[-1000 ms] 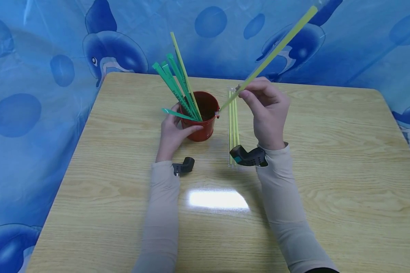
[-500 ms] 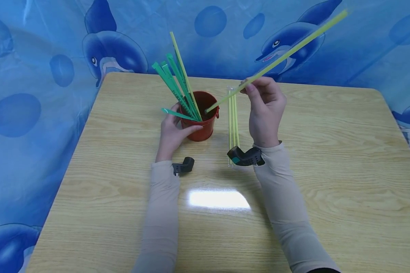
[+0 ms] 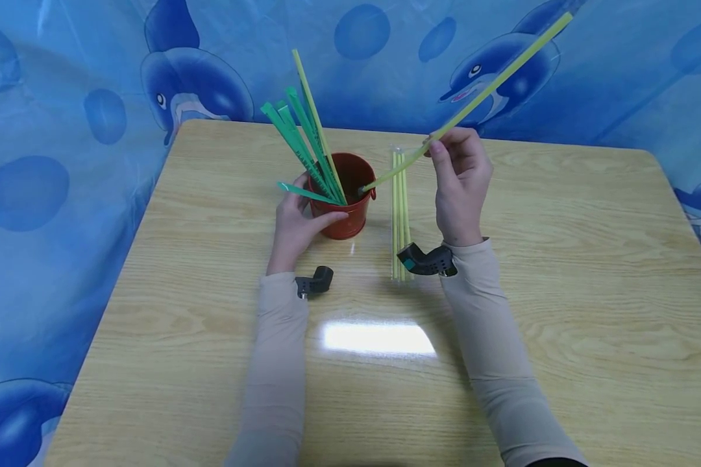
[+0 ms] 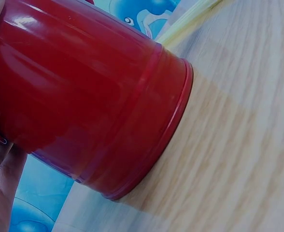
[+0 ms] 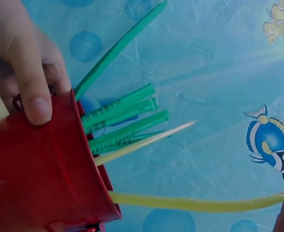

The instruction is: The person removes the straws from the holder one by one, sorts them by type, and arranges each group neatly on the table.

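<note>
Wood-grain table point(image 3: 169, 337) stands before blue dolphin-print sheeting point(image 3: 625, 65); left hand point(image 3: 296, 226) has fingers curled round red bucket point(image 3: 350, 224), right hand point(image 3: 461, 178) pinches yellow straw point(image 3: 502, 76)

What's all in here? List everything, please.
Pail: one, red, on the table
Green sticks: at least four, green, leaning in the pail
Leaning straw: one, yellow, in the pail
Held straw: one, yellow, lower end at the pail's mouth
Flat straws: several, yellow, on the table beside the pail
Table: one, light wood, before the backdrop
Backdrop: one, blue, behind the table
Wrist cameras: two, black, at the sleeves
Sleeves: two, beige, over the table
Left grip: one hand, holding the pail
Right grip: one hand, pinching the held straw
</note>
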`<state>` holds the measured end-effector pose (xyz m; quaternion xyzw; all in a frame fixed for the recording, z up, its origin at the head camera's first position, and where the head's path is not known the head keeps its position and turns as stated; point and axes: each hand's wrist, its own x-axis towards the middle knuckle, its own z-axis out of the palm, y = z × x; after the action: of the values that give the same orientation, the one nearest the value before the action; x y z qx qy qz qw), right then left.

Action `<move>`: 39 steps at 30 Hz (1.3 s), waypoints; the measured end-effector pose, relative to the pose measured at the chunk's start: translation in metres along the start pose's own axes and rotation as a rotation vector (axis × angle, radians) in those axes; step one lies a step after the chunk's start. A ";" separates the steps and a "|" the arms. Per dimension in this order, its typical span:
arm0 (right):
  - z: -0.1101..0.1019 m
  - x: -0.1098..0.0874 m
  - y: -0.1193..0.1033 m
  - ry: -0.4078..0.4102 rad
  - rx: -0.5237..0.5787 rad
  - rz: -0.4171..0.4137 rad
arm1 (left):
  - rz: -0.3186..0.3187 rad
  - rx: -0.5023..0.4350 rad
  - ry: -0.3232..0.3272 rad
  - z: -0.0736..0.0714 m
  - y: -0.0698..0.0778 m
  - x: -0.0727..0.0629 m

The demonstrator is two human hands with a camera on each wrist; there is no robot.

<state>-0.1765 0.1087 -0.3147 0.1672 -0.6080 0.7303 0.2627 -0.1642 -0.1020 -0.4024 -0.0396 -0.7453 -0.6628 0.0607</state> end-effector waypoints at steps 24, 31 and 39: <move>-0.022 0.003 -0.023 0.095 0.130 0.033 | -0.037 -0.003 0.003 0.001 0.002 0.000; -0.041 0.004 -0.024 -0.057 -0.013 0.211 | -0.035 -0.007 0.004 0.001 0.003 -0.001; -0.055 0.004 -0.015 -0.147 -0.150 0.399 | -0.027 -0.004 0.003 0.001 0.003 -0.001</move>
<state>-0.1665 0.1654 -0.3117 0.0764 -0.6993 0.7062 0.0796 -0.1625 -0.1008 -0.3997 -0.0284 -0.7442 -0.6653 0.0528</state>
